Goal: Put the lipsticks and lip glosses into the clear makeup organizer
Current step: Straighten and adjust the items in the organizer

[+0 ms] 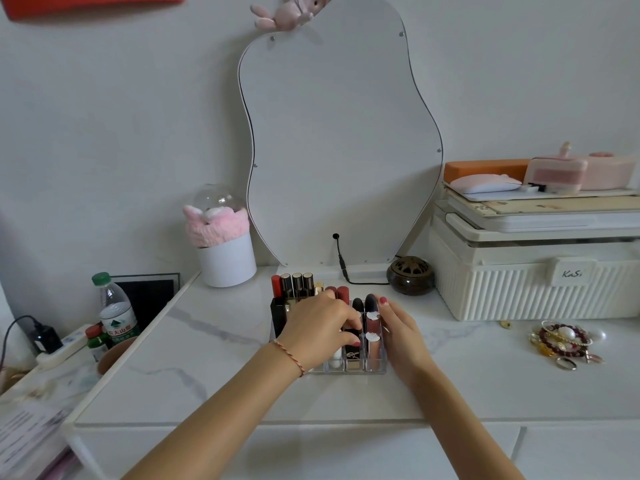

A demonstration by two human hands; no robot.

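Observation:
The clear makeup organizer (375, 368) stands on the white marble tabletop in front of the mirror, filled with several upright lipsticks and lip glosses (297, 285). My left hand (317, 329) lies over its middle, fingers pinched on a dark lipstick (353, 332) standing in a compartment. My right hand (401, 332) rests flat against the organizer's right wall, beside a pink lip gloss (373, 327) with a white cap ornament. Front slots hold a black-and-gold lipstick (353, 356) and a white tube (335, 358).
A wavy mirror (339, 133) leans on the wall behind. A white pot with a pink plush (225, 244) stands to the left, a brown incense burner (410, 275) and cream storage box (533, 271) to the right. Jewellery (562, 342) lies right. Water bottle (116, 311) stands left.

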